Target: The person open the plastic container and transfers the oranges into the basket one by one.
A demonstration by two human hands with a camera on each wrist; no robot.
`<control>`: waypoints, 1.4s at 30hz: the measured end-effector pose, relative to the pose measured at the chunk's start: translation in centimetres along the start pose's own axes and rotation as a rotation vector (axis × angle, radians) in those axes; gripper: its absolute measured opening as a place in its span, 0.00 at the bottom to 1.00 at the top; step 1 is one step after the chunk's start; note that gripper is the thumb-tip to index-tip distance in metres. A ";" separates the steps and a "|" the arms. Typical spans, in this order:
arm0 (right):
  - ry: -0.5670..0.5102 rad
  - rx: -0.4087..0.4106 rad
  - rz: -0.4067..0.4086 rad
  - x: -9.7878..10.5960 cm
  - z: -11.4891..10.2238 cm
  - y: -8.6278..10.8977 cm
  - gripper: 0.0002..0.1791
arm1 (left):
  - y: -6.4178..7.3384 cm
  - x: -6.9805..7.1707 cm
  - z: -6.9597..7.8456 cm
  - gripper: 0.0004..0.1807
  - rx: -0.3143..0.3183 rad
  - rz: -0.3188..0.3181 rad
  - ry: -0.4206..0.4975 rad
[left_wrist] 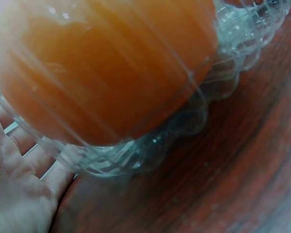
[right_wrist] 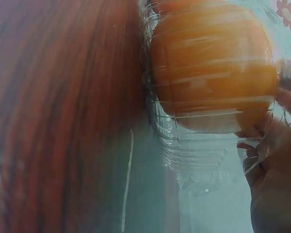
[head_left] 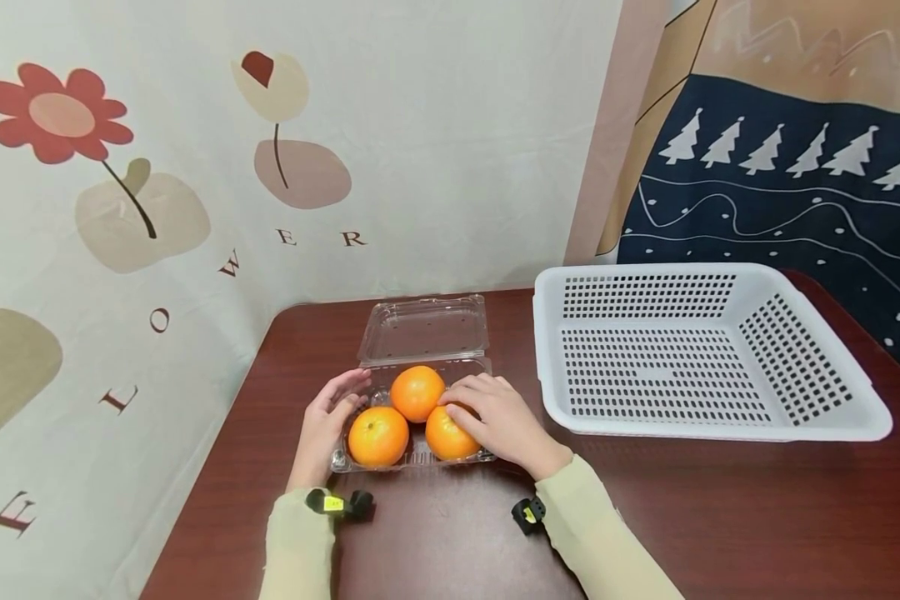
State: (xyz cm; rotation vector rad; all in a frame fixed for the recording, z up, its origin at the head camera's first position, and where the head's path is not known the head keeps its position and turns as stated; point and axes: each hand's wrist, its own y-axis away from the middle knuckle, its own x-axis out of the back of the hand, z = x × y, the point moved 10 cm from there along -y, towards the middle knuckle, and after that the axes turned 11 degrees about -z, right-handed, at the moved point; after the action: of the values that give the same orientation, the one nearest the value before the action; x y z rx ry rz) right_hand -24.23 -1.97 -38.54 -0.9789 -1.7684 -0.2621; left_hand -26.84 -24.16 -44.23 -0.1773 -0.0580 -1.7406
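Note:
A clear plastic clamshell box [head_left: 420, 460] lies on the table with its hinged lid [head_left: 425, 327] folded back. Three oranges sit in its base: one orange [head_left: 417, 393] at the back, another orange [head_left: 378, 437] at front left, and a third orange [head_left: 450, 435] at front right. My left hand [head_left: 331, 425] is at the box's left side, its fingers fairly straight along the wall; the left wrist view shows the fingers [left_wrist: 26, 155] beside the clear plastic. My right hand [head_left: 501, 417] grips the front-right orange, fingers over its top and thumb across its near side.
To the right of the box stands a large white perforated basket [head_left: 543, 350]. The dark red wooden table [head_left: 435, 542] meets a pale printed cloth [head_left: 450, 167] along its back and left edges. A navy tree-patterned cloth [head_left: 765, 200] hangs behind the basket.

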 end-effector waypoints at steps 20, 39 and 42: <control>0.088 0.010 -0.142 -1.8 -0.5 -0.2 0.31 | 0.3 -0.4 1.0 0.18 0.004 -0.011 0.014; 0.136 0.024 -0.169 -1.8 -1.0 0.1 0.34 | 0.1 -0.5 0.8 0.18 -0.010 -0.020 0.028; 0.128 0.023 -0.173 -1.7 -0.9 0.0 0.34 | -0.2 -0.3 0.1 0.18 -0.027 -0.019 0.028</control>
State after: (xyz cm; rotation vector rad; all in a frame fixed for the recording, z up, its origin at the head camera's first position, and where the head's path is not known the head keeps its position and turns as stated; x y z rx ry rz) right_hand -23.37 -3.33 -39.65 -0.7763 -1.7360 -0.4043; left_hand -26.96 -23.84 -44.12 -0.1720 -0.0159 -1.7626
